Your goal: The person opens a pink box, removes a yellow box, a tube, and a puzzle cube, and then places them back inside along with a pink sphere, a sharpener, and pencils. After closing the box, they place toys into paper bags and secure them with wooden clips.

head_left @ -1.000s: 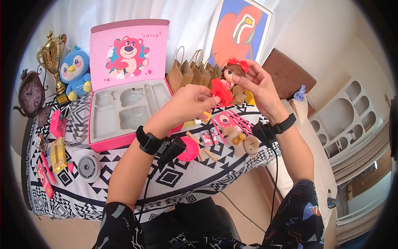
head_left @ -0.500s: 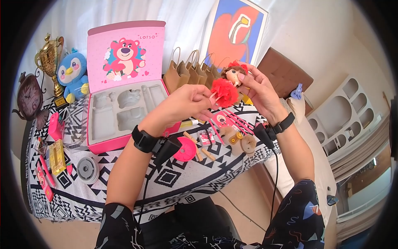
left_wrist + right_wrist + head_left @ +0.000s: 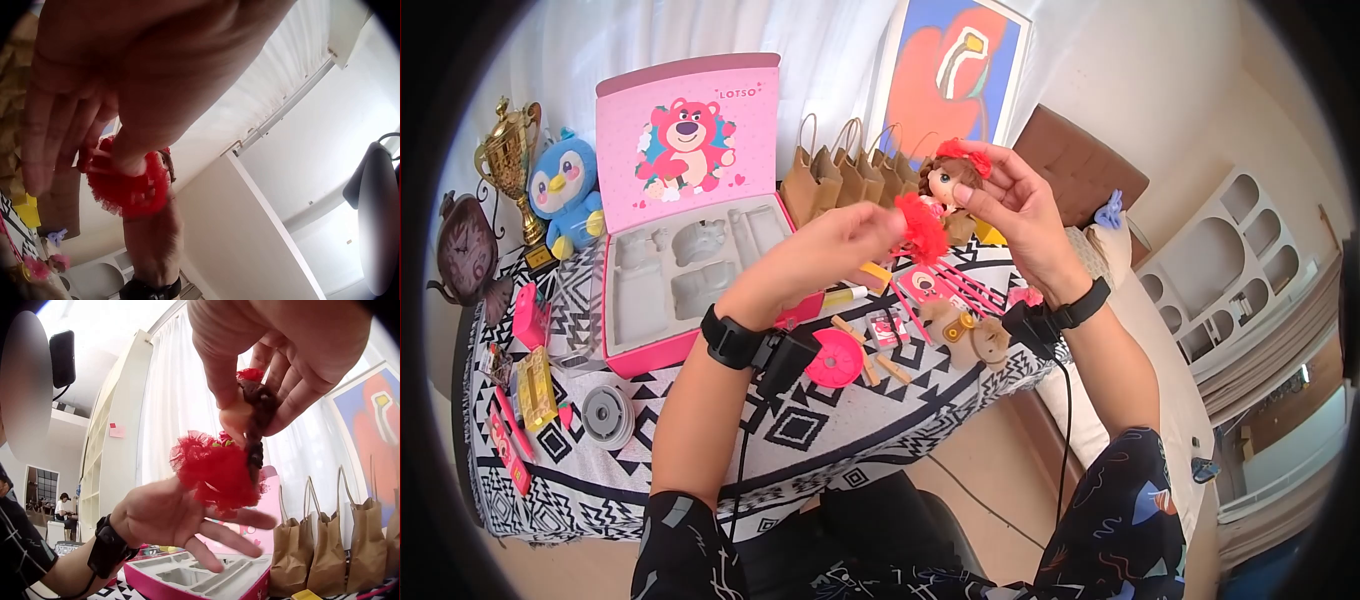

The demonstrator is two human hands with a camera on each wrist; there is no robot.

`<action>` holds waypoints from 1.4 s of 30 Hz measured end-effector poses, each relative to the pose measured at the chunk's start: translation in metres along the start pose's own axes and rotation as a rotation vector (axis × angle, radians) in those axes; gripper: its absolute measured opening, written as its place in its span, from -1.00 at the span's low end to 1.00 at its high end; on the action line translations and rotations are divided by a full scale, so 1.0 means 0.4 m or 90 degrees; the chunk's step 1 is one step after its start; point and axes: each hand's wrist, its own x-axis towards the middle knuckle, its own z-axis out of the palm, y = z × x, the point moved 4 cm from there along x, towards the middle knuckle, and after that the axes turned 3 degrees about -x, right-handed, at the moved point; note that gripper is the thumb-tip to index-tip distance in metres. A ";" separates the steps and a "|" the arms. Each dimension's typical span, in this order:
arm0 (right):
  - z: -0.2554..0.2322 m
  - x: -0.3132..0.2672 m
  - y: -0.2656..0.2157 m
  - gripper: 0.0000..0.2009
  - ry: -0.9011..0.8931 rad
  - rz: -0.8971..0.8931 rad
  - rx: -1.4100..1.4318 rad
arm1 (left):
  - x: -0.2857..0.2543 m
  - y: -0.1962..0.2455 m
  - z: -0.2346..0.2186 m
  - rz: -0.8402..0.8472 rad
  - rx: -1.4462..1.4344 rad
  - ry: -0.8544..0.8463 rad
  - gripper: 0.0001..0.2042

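Note:
A doll with brown hair, a red bow and a red tulle skirt (image 3: 922,230) is up above the table. My right hand (image 3: 1025,210) pinches its head between thumb and fingers; the right wrist view shows this hand (image 3: 290,347) holding it from above, skirt (image 3: 219,478) hanging to the left. My left hand (image 3: 825,255) is at the skirt's edge. Its fingers look straight and spread in the right wrist view, palm (image 3: 165,512) showing, thumb hidden behind the skirt. In the left wrist view the thumb of this hand (image 3: 144,69) touches the red tulle (image 3: 131,194).
An open pink box (image 3: 655,350) with a grey moulded insert stands left of centre, brown paper bags (image 3: 860,178) behind. Nearer lie a pink disc (image 3: 834,358), wooden pieces, pink sticks and a beige plush (image 3: 960,335). Grey spools (image 3: 608,411), a blue plush (image 3: 566,192) and a trophy are left.
My left fingers, which were at the doll's legs, have spread and shifted slightly left at the skirt. The doll tilted, then came more upright; my right hand keeps its hold. The head view has shifted slightly.

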 end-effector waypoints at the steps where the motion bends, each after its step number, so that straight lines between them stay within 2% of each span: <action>1: 0.004 -0.002 0.000 -0.48 0.001 0.000 0.000 | -0.005 0.006 -0.006 -0.003 -0.062 0.086 -0.48; 5: 0.028 -0.006 -0.001 -0.50 -0.032 -0.005 -0.007 | -0.004 0.015 -0.004 -0.033 -0.113 0.046 -0.40; 7: 0.034 -0.006 -0.003 -0.51 -0.042 0.000 -0.001 | 0.000 0.018 0.022 0.082 0.089 -0.060 -0.37; 10: 0.037 -0.005 -0.013 -0.51 -0.048 0.007 -0.003 | 0.013 0.001 0.011 0.092 0.119 -0.089 -0.37; 14: -0.003 -0.011 -0.041 -0.53 -0.007 -0.001 -0.048 | 0.009 0.002 0.027 0.142 0.114 -0.079 -0.33; 15: -0.030 -0.012 -0.054 -0.54 0.017 -0.023 -0.081 | 0.007 0.006 0.018 0.173 0.157 -0.014 -0.29; 16: -0.083 -0.010 -0.056 -0.56 0.036 -0.054 -0.131 | 0.004 0.007 0.005 0.203 0.199 0.052 -0.25; 18: -0.172 -0.031 -0.096 -0.57 0.121 -0.035 -0.197 | 0.007 0.016 -0.013 0.203 0.199 0.055 -0.19; 20: -0.314 -0.053 -0.082 -0.57 0.264 -0.075 -0.334 | -0.014 0.052 -0.025 0.139 0.197 0.113 -0.31; 22: -0.479 -0.097 -0.011 -0.54 0.353 -0.066 -0.412 | -0.023 0.068 -0.032 0.134 0.199 0.126 -0.33; 24: -0.625 -0.171 0.075 -0.54 0.408 -0.008 -0.544 | -0.026 0.074 -0.045 0.144 0.197 0.149 -0.35; 26: -0.698 -0.251 0.153 -0.56 0.463 0.052 -0.518 | -0.022 0.071 -0.054 0.156 0.196 0.149 -0.37; 28: -0.707 -0.317 0.201 -0.61 0.486 0.071 -0.550 | -0.025 0.075 -0.058 0.155 0.204 0.144 -0.39; 30: -0.663 -0.366 0.214 -0.63 0.498 0.122 -0.627 | -0.023 0.072 -0.063 0.149 0.199 0.136 -0.40; 31: -0.645 -0.386 0.232 -0.63 0.499 0.165 -0.602 | -0.021 0.071 -0.063 0.146 0.194 0.131 -0.41; 32: -0.667 -0.402 0.286 -0.62 0.464 0.159 -0.538 | -0.021 0.070 -0.061 0.145 0.194 0.126 -0.41; 34: -0.675 -0.437 0.358 -0.59 0.427 0.152 -0.544 | -0.023 0.070 -0.061 0.141 0.187 0.145 -0.42; 40: -0.623 -0.477 0.465 -0.55 0.363 0.262 -0.537 | -0.021 0.068 -0.062 0.162 0.186 0.128 -0.41; 42: -0.620 -0.484 0.465 -0.53 0.368 0.255 -0.527 | -0.022 0.070 -0.061 0.154 0.186 0.128 -0.41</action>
